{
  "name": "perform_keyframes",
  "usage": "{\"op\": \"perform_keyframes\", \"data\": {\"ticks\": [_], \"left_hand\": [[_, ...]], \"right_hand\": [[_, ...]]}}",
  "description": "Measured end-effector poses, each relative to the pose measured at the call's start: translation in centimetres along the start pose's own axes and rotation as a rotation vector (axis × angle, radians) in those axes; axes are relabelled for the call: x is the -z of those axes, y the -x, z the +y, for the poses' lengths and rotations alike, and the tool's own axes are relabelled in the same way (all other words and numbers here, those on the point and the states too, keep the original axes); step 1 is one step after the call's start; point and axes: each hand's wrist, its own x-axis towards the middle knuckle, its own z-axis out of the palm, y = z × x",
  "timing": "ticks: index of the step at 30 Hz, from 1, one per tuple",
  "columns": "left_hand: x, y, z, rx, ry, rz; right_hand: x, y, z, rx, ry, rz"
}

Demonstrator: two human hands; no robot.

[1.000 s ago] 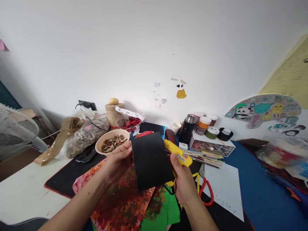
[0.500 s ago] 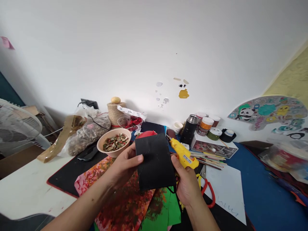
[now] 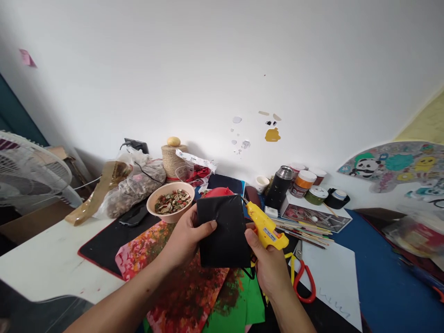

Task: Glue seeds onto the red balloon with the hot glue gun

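My left hand (image 3: pixel 187 236) is closed on the left edge of a black card (image 3: pixel 224 231), thumb across its face, holding it up above the table. My right hand (image 3: pixel 268 268) grips a yellow glue gun (image 3: pixel 265 226) by the handle. The gun's nozzle points up and left, right at the card's upper right edge. Under both hands lie a red and orange painted sheet (image 3: pixel 166 282) and a green sheet (image 3: pixel 251 300).
A bowl of mixed shells (image 3: pixel 169 202), a bag of husks (image 3: pixel 133 187), a twine spool (image 3: pixel 172 159), a black flask (image 3: pixel 279 187), paint jars (image 3: pixel 305 180), red scissors (image 3: pixel 307 282), white paper (image 3: pixel 333 273) and a fan (image 3: pixel 31 173) at the left surround the work area.
The card has tilted so it looks shorter, and my left thumb now lies over its face. The glue gun's nozzle has come from behind the card to its right edge.
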Motion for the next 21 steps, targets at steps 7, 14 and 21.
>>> {"op": "perform_keyframes", "data": {"ticks": [7,14,21], "left_hand": [[0.09,0.23,-0.22,0.025,0.018,-0.028],[0.01,0.3,-0.38,0.016,0.017,-0.007],[0.33,0.32,-0.25,-0.024,-0.031,0.019]], "right_hand": [[-0.05,0.18,0.0,0.025,0.012,0.043],[-0.43,0.31,-0.09,-0.009,-0.017,0.003],[-0.98,0.67,-0.65,-0.037,-0.023,-0.03]]}}
